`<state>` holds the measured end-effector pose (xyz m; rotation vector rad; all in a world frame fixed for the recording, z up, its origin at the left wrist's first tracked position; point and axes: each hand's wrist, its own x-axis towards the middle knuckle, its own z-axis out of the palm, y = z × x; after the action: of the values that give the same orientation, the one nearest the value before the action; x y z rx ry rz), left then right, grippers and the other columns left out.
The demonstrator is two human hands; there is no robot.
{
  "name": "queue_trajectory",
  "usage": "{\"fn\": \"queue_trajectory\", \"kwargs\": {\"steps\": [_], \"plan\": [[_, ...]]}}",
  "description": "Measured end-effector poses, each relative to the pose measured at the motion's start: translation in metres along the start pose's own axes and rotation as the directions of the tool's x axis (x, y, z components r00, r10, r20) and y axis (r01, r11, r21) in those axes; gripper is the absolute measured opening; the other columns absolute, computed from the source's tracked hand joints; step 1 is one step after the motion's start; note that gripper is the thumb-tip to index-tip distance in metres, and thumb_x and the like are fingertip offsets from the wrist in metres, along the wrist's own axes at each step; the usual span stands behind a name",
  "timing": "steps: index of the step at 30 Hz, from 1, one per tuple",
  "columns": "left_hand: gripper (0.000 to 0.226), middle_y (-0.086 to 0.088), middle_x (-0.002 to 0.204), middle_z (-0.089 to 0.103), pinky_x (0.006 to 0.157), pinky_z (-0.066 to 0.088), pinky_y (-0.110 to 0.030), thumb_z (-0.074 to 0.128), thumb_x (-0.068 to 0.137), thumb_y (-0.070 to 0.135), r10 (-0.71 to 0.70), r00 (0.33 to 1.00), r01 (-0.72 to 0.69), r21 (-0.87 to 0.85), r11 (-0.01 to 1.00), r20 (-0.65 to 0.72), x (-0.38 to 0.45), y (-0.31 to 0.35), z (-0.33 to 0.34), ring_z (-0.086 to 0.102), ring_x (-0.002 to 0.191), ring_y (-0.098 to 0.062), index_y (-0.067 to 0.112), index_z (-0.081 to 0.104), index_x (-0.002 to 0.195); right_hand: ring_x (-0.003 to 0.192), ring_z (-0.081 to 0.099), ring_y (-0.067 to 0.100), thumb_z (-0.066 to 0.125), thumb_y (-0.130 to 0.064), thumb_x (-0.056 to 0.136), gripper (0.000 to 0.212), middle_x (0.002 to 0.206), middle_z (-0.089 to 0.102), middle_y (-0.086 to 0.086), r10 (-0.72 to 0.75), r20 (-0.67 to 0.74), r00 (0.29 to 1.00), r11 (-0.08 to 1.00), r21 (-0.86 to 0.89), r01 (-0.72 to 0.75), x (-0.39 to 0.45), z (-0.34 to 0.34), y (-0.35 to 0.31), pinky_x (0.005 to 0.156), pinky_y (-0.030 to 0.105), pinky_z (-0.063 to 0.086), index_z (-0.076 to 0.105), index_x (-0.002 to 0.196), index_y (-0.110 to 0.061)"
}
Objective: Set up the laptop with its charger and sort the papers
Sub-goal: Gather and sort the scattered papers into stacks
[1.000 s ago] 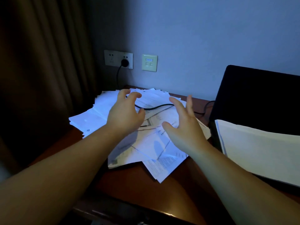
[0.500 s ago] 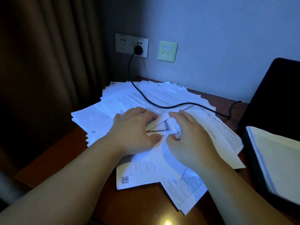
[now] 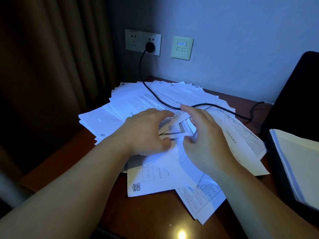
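Head view, in dim bluish light: at far left a brown curtain [image 3: 51, 75] hangs beside the wooden desk [image 3: 65, 163]. A loose, fanned heap of printed papers [image 3: 124, 100] covers the desk's left and middle, some sheets overhanging one another toward the near edge. On the wall above, a double socket plate [image 3: 136, 40] holds a black plug [image 3: 149, 47], and the charger cable [image 3: 151, 93] drops from it, runs across the top of the papers and curves off toward the right. Beside the socket sits a pale data-port plate [image 3: 182, 47].

The left hand [image 3: 146, 133] lies on the middle of the heap, fingers curled down onto the sheets, thumb near a small folded slip. The right hand [image 3: 205, 140] is just beside it, almost touching, its index finger stretched toward the cable and its lower fingers bent over the same small slips; whether either hand actually pinches a sheet is hard to tell in this light.

At the right edge stands the dark laptop [image 3: 291, 104], screen up and black, with a separate stack of pale sheets [image 3: 296, 163] resting on its base.
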<state>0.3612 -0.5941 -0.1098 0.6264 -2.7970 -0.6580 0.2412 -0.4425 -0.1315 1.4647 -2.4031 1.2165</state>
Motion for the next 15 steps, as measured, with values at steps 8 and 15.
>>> {"fn": "queue_trajectory", "kwargs": {"steps": [8,15], "plan": [[0.084,0.016,0.138,0.051,0.108,0.041,-0.05,0.053,0.069,0.075,-0.02,0.999,0.021,0.037,0.999,-0.048,0.0,0.005,0.008,0.047,0.13,-0.01,0.044,0.043,0.146,0.133,0.046,-0.008,0.048,0.005,0.078,0.082,0.16,0.029,-0.029,0.148,-0.021,0.989,0.878,0.463,-0.122,0.005,0.002,-0.008,0.08,0.02,0.051,0.055,0.126,-0.061],[0.051,0.011,0.126,0.057,0.102,0.044,-0.049,0.053,0.088,0.039,-0.019,0.994,0.024,0.045,0.999,-0.104,0.006,0.002,0.013,0.052,0.123,-0.017,0.044,0.054,0.139,0.112,0.048,-0.03,0.042,0.009,0.069,0.084,0.164,0.022,-0.024,0.065,0.032,0.997,0.801,0.595,-0.071,0.002,0.003,-0.01,0.088,0.006,0.047,0.064,0.116,-0.057]]}}
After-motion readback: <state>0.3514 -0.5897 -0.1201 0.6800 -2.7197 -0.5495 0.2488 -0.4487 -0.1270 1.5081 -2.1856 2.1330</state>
